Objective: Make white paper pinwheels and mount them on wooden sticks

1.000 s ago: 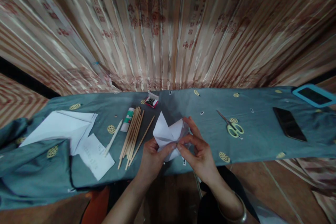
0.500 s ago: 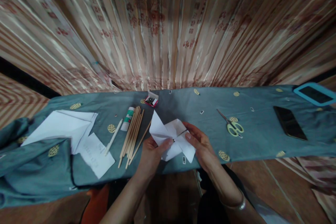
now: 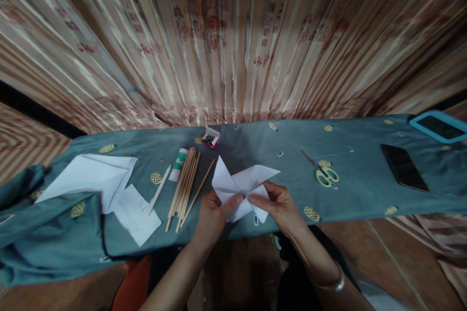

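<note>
Both my hands hold a white folded paper shape (image 3: 239,184) with pointed flaps, just above the near edge of the table. My left hand (image 3: 213,216) pinches its lower left part with thumb and fingers. My right hand (image 3: 279,204) grips its lower right part, thumb pressed near the middle. One flap points up to the left and another stretches out to the right.
A grey-blue cloth (image 3: 350,184) covers the table. Left of my hands lie wooden sticks (image 3: 184,187), a glue stick (image 3: 178,164), a white stick (image 3: 157,196) and white paper sheets (image 3: 95,177). A small pin box (image 3: 210,140) sits behind; scissors (image 3: 323,171) and two phones (image 3: 403,167) lie right.
The paper shape has been turned and spread: a flap now sticks out to the right. My right hand has shifted lower on the paper, and both hands stay near the table edge.
</note>
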{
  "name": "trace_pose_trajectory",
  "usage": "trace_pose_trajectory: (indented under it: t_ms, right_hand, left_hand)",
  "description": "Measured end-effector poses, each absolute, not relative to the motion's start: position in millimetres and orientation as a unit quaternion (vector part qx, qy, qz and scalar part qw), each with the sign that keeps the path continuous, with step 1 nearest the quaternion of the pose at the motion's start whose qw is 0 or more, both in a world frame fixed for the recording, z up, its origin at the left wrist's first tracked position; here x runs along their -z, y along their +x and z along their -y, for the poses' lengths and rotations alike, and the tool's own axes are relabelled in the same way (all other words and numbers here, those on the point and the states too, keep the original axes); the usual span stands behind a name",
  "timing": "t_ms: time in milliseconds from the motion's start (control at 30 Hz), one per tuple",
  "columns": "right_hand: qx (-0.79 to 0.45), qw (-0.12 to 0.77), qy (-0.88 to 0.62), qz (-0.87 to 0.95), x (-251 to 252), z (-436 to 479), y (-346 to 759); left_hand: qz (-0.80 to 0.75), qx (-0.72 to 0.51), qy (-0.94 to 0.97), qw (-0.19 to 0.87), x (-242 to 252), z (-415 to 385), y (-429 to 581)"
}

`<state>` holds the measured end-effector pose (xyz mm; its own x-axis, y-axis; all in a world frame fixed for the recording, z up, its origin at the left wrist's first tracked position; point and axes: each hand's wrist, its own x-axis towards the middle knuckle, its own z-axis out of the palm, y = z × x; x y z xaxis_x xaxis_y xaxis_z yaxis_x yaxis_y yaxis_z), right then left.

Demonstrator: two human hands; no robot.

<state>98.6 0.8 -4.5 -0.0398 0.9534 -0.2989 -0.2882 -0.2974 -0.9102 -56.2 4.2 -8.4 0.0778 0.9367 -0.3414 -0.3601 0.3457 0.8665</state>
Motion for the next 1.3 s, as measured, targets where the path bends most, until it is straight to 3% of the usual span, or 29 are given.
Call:
trace_pose_trajectory:
  t_ms: [433,1300]
  right_hand:
    - [-0.568,0.47,-0.548,0.395,8.5,3.0,96.1]
    - [-0.6,0.475,-0.506,0.399,16.0,4.7,97.6]
  left_hand:
    - [-0.483,-0.469,0.34,0.657,12.1,-4.5,-55.3]
    - [-0.483,-0.454,0.351,0.662,8.9,-5.8,-56.7]
